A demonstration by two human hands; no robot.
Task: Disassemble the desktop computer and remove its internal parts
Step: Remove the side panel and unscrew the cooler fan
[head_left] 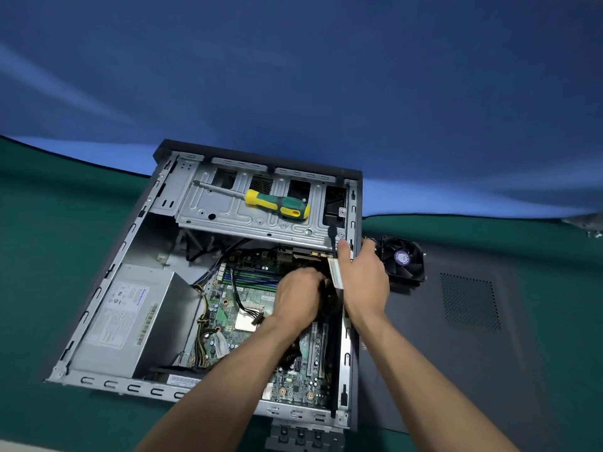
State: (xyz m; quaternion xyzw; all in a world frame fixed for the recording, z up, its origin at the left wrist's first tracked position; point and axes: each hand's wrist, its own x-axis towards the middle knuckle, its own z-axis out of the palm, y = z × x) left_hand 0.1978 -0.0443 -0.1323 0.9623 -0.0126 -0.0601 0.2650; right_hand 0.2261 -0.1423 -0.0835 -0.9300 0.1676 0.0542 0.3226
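an open desktop computer case is laid flat on a green mat, its side panel set just beside it on the right. inside, a green motherboard is seen across the right half, and a grey power supply is seated in the near left corner. a metal drive cage spans the far end of the case, and a yellow-and-green screwdriver is rested on top of it. a black cooling fan is placed on the panel, outside the case and close to its right wall.

the left hand is lowered into the middle of the case, its fingers curled round a dark part over the motherboard; what exactly is gripped cannot be told, since it is hidden by the hand. the right hand is placed at the right edge of the case, its fingers closed on an upright expansion card with a white label, the thumb raised against the drive cage. a blue backdrop is hung behind the mat.
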